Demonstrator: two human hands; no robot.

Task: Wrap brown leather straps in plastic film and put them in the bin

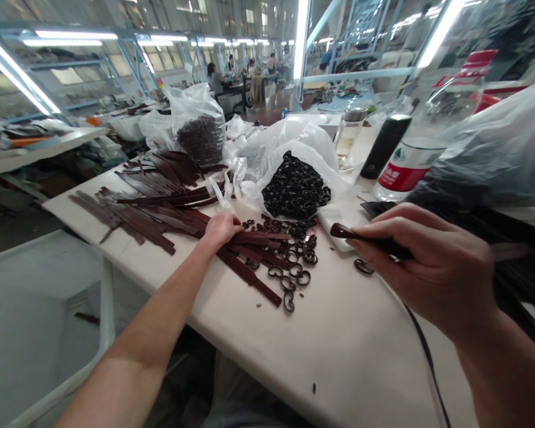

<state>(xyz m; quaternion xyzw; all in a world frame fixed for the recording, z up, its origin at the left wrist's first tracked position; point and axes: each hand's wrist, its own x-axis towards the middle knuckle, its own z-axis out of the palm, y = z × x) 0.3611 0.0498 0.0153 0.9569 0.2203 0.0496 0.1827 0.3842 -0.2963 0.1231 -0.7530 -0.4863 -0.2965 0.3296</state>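
right hand (428, 261) pinching a looped-end brown strap (342, 231); left hand (222, 230) pinching flat straps (261, 239), many unlooped near black loops (289, 190).

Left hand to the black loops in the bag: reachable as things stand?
Probably yes. The bag looks open on the near side, baring the black loops, with only small loose pieces between. But the left hand seems to grip brown strips, so it would likely need to release them.
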